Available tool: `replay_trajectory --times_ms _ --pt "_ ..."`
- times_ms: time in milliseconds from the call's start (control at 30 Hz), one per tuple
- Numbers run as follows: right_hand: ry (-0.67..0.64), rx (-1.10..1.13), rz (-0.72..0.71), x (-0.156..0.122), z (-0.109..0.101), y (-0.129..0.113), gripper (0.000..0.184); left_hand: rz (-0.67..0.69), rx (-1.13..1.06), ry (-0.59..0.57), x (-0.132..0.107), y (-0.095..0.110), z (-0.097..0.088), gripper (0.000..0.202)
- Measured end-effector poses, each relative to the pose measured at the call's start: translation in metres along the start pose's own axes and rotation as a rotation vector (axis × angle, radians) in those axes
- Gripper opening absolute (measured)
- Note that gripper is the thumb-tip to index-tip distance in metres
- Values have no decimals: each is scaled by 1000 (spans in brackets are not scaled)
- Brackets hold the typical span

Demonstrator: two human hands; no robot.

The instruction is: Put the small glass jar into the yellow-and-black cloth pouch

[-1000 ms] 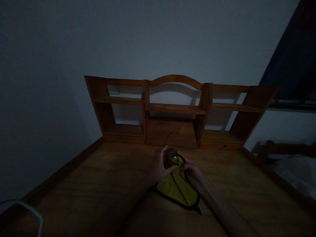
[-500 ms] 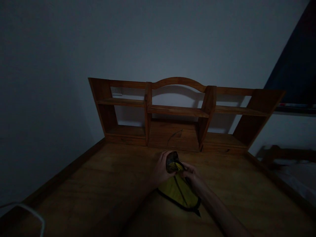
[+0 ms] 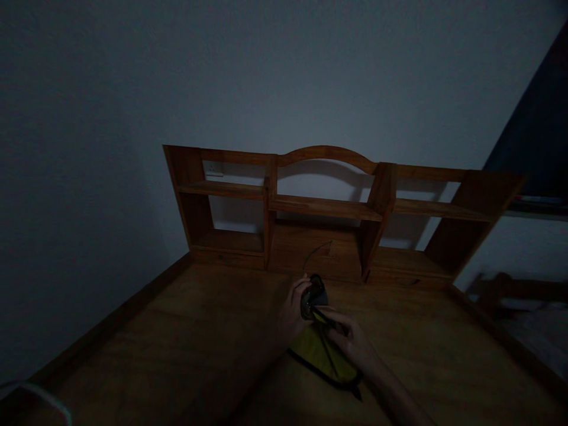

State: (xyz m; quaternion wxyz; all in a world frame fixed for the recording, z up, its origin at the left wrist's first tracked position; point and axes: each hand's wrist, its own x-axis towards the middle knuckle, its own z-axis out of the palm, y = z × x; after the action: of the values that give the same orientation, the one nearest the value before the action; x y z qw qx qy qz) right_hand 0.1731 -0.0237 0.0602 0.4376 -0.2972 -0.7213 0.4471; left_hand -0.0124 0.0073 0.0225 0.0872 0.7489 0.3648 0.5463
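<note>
Near the middle of the wooden desk, my left hand (image 3: 291,310) is closed around a dark, glossy object that looks like folded sunglasses (image 3: 316,291). A yellow-green pouch (image 3: 313,346) with black trim lies below it, its narrow end pointing toward the lower right. My right hand (image 3: 348,337) pinches the black-edged opening of the pouch, close against the sunglasses. The lower part of the sunglasses meets the pouch mouth; dim light and my fingers hide how far inside it sits.
A wooden shelf unit (image 3: 323,204) stands along the back of the desk (image 3: 213,313) against a pale wall. A white cable (image 3: 44,395) hangs at the lower left. Beyond the desk's right edge is a wooden frame (image 3: 528,290), with a dark panel above.
The sunglasses have turned in my left hand and show more above the pouch mouth. My right hand has shifted slightly down and right along the opening. The view has tilted a little.
</note>
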Motion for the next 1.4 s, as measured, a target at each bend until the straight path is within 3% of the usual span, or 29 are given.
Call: replay_trajectory --times_ms 200,400,633,733,967,1100,1200,1400 --pt "-16 -74 -25 -3 1 -1 48 -142 -62 -74 3 10 -7 67" --pt "-14 -139 -47 -8 4 3 54 -118 -50 -109 5 17 -13 61" --pt "-19 245 43 -9 3 19 64 -54 68 -218 -3 14 -11 65" --pt "-30 258 110 -11 2 21 58 -32 102 -217 -6 14 -7 67" --pt "-79 34 67 -12 6 10 51 -60 141 -125 -6 10 -4 63" --pt "11 -256 -129 -15 12 5 45 -33 226 -103 -4 12 -8 62" --pt "15 -511 -299 -18 13 3 52 -6 280 -58 -3 16 -11 66" --pt "14 -758 -400 -19 7 2 58 34 291 80 -2 15 -10 67"
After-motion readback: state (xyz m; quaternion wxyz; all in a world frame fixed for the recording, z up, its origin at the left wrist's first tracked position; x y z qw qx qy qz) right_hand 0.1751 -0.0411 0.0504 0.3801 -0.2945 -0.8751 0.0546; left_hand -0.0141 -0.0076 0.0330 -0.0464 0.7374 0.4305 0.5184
